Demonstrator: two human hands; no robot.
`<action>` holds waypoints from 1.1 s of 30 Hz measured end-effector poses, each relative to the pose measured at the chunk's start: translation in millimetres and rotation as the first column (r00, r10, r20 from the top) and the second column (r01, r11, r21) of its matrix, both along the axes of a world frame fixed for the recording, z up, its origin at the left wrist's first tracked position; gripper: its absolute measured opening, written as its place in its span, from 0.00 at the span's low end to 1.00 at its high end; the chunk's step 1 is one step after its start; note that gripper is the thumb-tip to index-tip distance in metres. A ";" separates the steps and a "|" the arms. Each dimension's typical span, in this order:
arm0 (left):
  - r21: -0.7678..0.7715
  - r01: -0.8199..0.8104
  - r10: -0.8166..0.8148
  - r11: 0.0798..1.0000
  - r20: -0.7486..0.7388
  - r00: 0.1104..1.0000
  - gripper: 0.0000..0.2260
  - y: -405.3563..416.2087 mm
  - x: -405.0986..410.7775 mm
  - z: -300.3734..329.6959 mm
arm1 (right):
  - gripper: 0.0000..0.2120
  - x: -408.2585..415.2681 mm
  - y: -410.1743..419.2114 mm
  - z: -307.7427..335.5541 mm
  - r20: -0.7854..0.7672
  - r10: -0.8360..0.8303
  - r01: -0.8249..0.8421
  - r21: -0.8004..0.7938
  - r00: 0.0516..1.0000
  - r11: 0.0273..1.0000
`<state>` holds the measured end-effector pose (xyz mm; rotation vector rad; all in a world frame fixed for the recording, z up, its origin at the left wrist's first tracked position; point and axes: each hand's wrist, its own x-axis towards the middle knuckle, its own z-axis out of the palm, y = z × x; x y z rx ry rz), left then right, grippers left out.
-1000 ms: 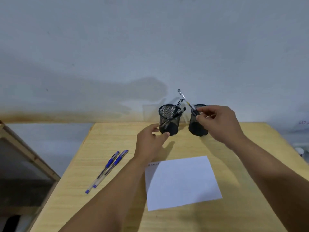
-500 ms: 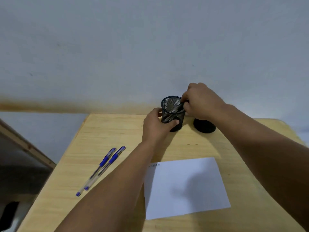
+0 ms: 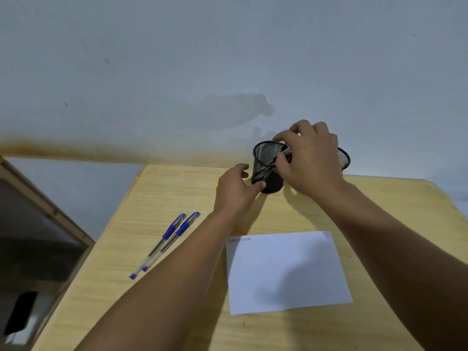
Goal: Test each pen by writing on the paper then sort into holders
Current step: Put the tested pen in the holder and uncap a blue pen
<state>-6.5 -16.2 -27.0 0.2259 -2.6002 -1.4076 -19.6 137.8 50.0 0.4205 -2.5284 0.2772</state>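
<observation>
Here, at the far edge of a pale wooden table (image 3: pixel 379 224), two black wire-mesh pen holders side by side: left holder (image 3: pixel 266 165) standing upright, with a few dark pens (image 3: pixel 263 171) leaning inside; right holder (image 3: pixel 344 158) mostly hidden behind the right hand (image 3: pixel 311 160), only a sliver of rim and mesh in sight. Right hand over the left holder's mouth, fingers curled, fingertips (image 3: pixel 282 160) at the rim among the pen tops; blurred there, so cannot tell whether pinching a pen or merely touching. Left hand (image 3: pixel 235 191) low beside the left holder, thumb (image 3: pixel 257 186) against its base on the near side, fingers loosely curved round the left wall, steadying rather than gripping tight. On the near-left part of the table, two blue-capped clear pens (image 3: pixel 166 244) lying side by side, touching, angled from near-left to far-right, well apart from the holders. Nearer, between the forearms, a white sheet of paper (image 3: pixel 286 272) lying flat, faint scribble at its far-left corner. Left of the table, a wooden frame (image 3: pixel 48 214) leaning; behind, a plain grey wall (image 3: pixel 228 59) with a brownish stain along the bottom
</observation>
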 end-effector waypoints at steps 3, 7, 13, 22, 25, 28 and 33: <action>-0.056 0.007 -0.004 0.998 0.044 0.999 0.19 -25.8 24.7 3.8 | 0.13 23.2 -16.1 -11.4 0.137 0.054 -0.034 -0.145 0.989 0.989; -0.160 -0.025 0.041 0.987 0.094 0.995 0.13 -70.2 62.9 2.5 | 0.12 56.4 -50.3 -37.1 0.358 0.197 -0.107 -0.255 0.913 0.961; -0.257 -0.082 0.116 0.963 0.118 0.986 0.11 -123.1 106.5 4.7 | 0.13 94.5 -113.0 -65.8 0.560 0.311 -0.099 -0.377 0.768 0.921; -0.565 0.027 0.100 0.825 0.193 0.976 0.08 -124.5 119.5 6.3 | 0.16 108.7 -145.7 -81.2 0.641 0.289 0.074 -0.477 0.711 0.876; -0.582 0.028 0.104 0.813 0.193 0.976 0.08 -123.7 117.3 5.0 | 0.15 108.6 -142.4 -83.3 0.655 0.294 0.139 -0.524 0.696 0.840; -0.579 0.019 0.108 0.815 0.184 0.977 0.08 -122.4 118.9 5.1 | 0.14 110.7 -137.8 -81.4 0.643 0.338 0.187 -0.606 0.687 0.773; -0.229 -0.093 0.120 0.969 0.106 0.987 0.05 -112.2 134.1 14.5 | 0.09 118.3 -123.9 -80.6 0.608 0.479 0.298 -0.763 0.633 0.574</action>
